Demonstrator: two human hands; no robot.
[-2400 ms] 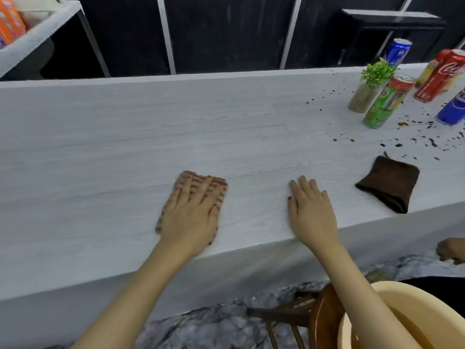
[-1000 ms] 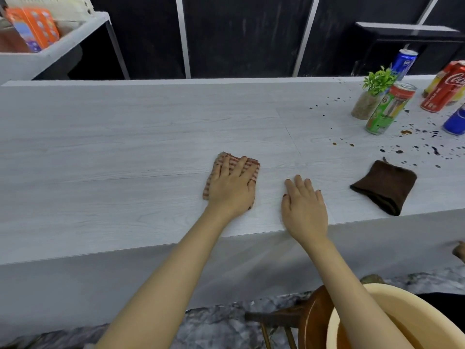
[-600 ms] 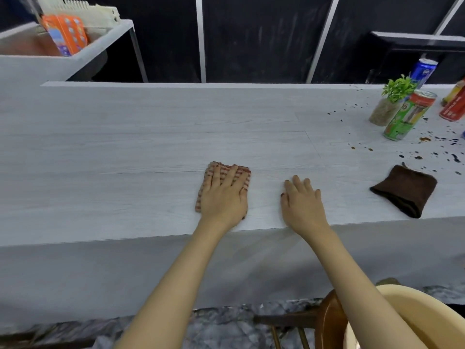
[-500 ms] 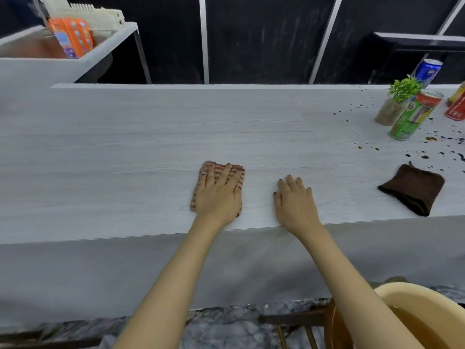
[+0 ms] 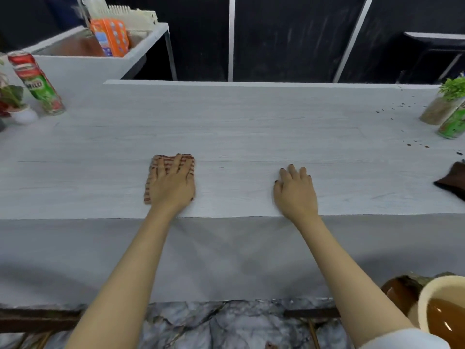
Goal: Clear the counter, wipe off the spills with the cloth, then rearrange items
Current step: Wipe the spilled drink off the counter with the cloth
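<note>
The striped cloth point(image 5: 173, 163) lies flat and folded on the worktop point(image 5: 251, 137), near the front edge, left of centre. Its long axis runs from the front edge toward the back wall, short end pointing away from the person. The left hand point(image 5: 172, 186) presses on it, palm down and fingers spread, not gripping; that flat hold suits pushing the cloth across the surface. The right hand point(image 5: 297, 191) rests open and empty on the bare worktop to the right, well apart from the cloth, apparently as a brace. Dark spill spots point(image 5: 402, 107) remain at the far right, near a potted plant point(image 5: 445, 104) and a green can point(image 5: 453, 124). A brown cloth point(image 5: 453, 183) lies at the right edge. Judgement: wiping is unfinished.
</note>
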